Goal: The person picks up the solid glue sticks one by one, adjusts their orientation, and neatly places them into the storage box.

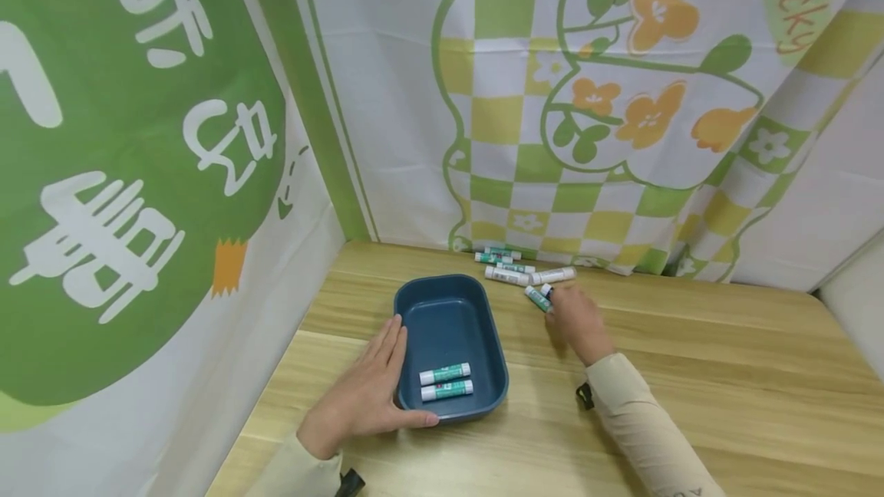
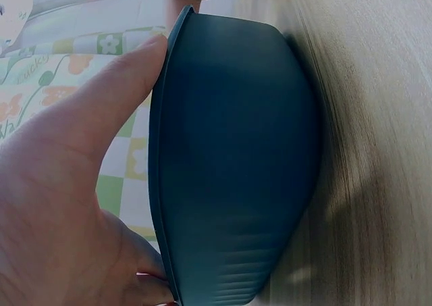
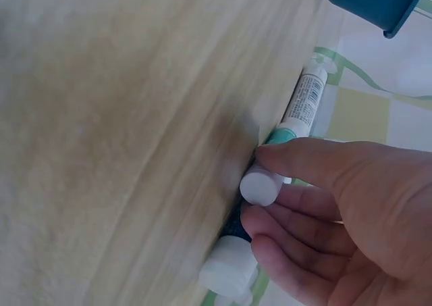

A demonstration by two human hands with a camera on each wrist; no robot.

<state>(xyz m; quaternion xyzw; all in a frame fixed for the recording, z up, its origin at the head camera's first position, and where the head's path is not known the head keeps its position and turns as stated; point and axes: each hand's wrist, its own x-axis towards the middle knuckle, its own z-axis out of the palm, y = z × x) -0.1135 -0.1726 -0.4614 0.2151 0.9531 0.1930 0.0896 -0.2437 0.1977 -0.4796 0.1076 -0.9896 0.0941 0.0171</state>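
Note:
A dark blue tray stands on the table with two green-and-white glue sticks lying side by side at its near end. My left hand rests against the tray's near left corner, fingers straight along the left rim and thumb on the near rim. In the left wrist view, the thumb touches the rim of the tray. Toward the back, my right hand pinches the white end of a glue stick between thumb and fingers. Beside it lies a dark-bodied stick with a white cap.
Several more glue sticks lie at the table's back edge, against a patterned curtain. A green printed cloth hangs on the left. Wooden tabletop stretches to the right of the right arm.

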